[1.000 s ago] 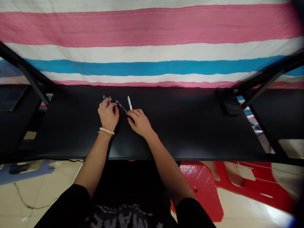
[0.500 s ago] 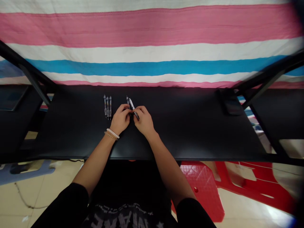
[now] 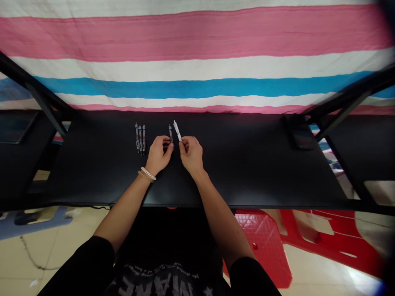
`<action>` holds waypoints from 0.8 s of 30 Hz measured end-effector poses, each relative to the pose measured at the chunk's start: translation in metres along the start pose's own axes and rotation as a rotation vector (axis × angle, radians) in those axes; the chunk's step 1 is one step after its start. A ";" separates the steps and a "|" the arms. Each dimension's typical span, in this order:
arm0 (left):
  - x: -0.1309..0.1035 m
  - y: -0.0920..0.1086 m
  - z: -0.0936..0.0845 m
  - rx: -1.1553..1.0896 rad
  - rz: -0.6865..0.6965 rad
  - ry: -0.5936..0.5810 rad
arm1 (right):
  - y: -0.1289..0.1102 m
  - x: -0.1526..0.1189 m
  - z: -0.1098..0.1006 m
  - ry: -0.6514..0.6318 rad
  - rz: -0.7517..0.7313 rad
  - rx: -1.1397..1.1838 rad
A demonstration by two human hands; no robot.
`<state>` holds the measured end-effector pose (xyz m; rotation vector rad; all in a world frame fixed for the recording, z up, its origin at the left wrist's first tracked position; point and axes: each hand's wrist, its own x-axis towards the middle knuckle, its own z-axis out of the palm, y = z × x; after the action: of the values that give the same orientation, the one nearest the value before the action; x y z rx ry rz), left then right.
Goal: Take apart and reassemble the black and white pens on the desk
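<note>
Over the middle of the black table (image 3: 247,164), my left hand (image 3: 159,153) is closed on a dark pen (image 3: 170,130), its far end sticking out past the fingers. Close beside it, my right hand (image 3: 191,155) pinches a white pen (image 3: 177,129) that leans up and to the left. The lower ends of both pens are hidden by my fingers. To the left of my left hand, three grey pens (image 3: 140,139) lie side by side on the tabletop.
A striped cloth (image 3: 197,37) hangs behind the table. Black metal frame bars (image 3: 46,107) rise at both table ends. A dark flat object (image 3: 298,133) lies near the back right corner. Red plastic stools (image 3: 262,242) stand below on the right.
My hands have drawn slightly apart, my right hand shifting to the right. The white pen now stands out farther and higher from my right fingers. The three grey pens have stayed put.
</note>
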<state>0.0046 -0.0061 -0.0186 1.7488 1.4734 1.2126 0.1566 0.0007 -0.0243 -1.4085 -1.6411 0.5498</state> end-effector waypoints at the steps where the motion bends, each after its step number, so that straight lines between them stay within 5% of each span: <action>1: 0.001 0.000 0.001 -0.082 -0.064 0.031 | 0.000 0.000 0.000 0.005 -0.004 0.046; 8: 0.008 0.003 -0.001 -0.792 -0.430 0.026 | -0.008 -0.004 0.003 -0.162 -0.060 0.316; 18: 0.009 0.012 -0.010 -0.997 -0.448 0.021 | -0.011 -0.003 0.001 -0.223 0.146 0.640; 24: 0.008 0.014 -0.006 -0.966 -0.431 0.062 | -0.009 -0.004 0.003 -0.106 0.130 0.561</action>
<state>0.0058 -0.0029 -0.0021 0.7135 0.9382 1.3938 0.1485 -0.0050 -0.0203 -1.0794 -1.3322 1.0807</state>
